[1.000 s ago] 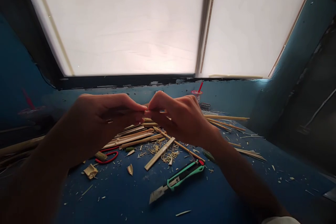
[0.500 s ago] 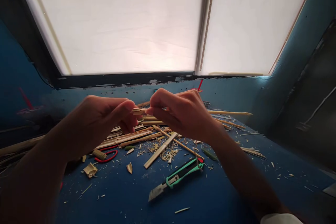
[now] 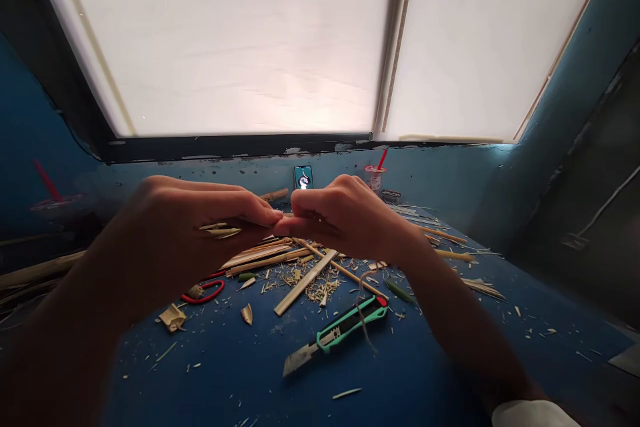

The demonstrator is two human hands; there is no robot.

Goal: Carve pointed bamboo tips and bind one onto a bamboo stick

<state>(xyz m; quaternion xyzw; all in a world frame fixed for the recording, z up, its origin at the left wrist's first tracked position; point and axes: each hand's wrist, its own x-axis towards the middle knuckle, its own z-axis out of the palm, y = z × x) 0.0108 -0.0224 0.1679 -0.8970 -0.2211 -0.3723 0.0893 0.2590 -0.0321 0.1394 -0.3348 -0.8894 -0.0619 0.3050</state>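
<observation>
My left hand (image 3: pixel 210 230) is closed, its thumb and fingertips pinched together at the middle of the view. Meeting it there are the pinched fingers of my right hand (image 3: pixel 345 217). A thin bamboo stick (image 3: pixel 454 255) shows beyond my right wrist; its other end is hidden at the hands. Grey thread (image 3: pixel 365 320) dangles below my right hand, across the green utility knife (image 3: pixel 353 327), whose blade is out. The spot where the fingertips meet hides what lies between them.
Split bamboo strips (image 3: pixel 265 260) and shavings (image 3: pixel 320 290) lie on the blue table (image 3: pixel 225 373). Red-handled scissors (image 3: pixel 213 295) are by my left hand. A phone (image 3: pixel 303 177) and a cup with a red straw (image 3: pixel 374 175) stand along the wall, below a bright window (image 3: pixel 250 47).
My left hand has turned and its fingers now reach further right, covering the stick's end. The stick's far end has dropped lower, and more thread hangs over the knife.
</observation>
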